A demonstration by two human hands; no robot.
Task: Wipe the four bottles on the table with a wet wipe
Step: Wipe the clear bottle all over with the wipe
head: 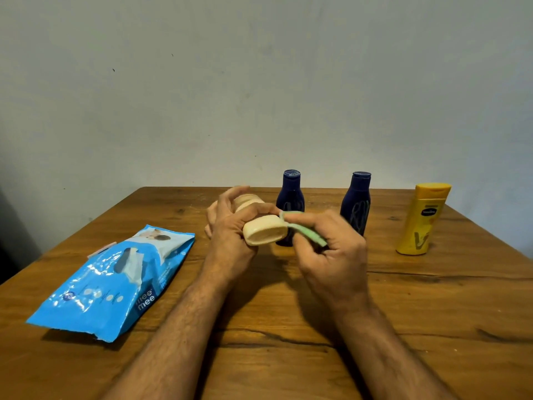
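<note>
Here, cream bottle (261, 229) lengthwise, base toward camera, in left hand's (230, 226) grip; right hand (326, 243) pinching green wipe (305, 229).

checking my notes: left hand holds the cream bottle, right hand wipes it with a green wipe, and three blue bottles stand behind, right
Not quite. The head view shows two dark blue bottles and one yellow bottle standing behind. The rest holds: the left hand grips the cream bottle, and the right hand holds the green wipe against it.
</note>
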